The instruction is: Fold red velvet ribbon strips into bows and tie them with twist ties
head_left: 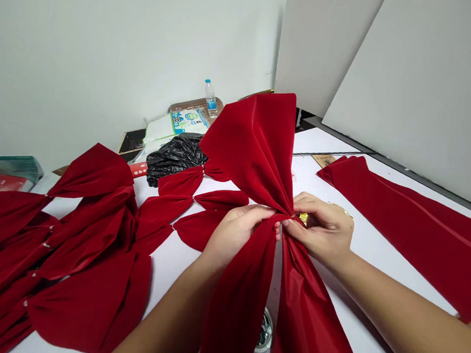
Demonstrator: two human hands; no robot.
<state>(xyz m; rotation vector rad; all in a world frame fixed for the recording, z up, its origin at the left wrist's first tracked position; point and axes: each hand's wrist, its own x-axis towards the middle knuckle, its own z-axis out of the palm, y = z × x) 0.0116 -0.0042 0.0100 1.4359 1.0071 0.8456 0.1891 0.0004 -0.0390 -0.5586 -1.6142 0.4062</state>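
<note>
Both the left hand (pixel 235 231) and the right hand (pixel 329 227) pinch the gathered waist of a red velvet cloth (pixel 258 140) above the white surface (pixel 175 267); cinched velvet bows (pixel 77 300) lie to the left, a folded velvet length (pixel 411 228) to the right.

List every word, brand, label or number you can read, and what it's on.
Nothing is legible for certain.
Red strip by the black plastic bag: white characters, too small.
Red item at far left: white print, blurred.
Bottle: blue label, too small.
Printed packet: any lettering too small.
Held red fabric: none visible.
</note>
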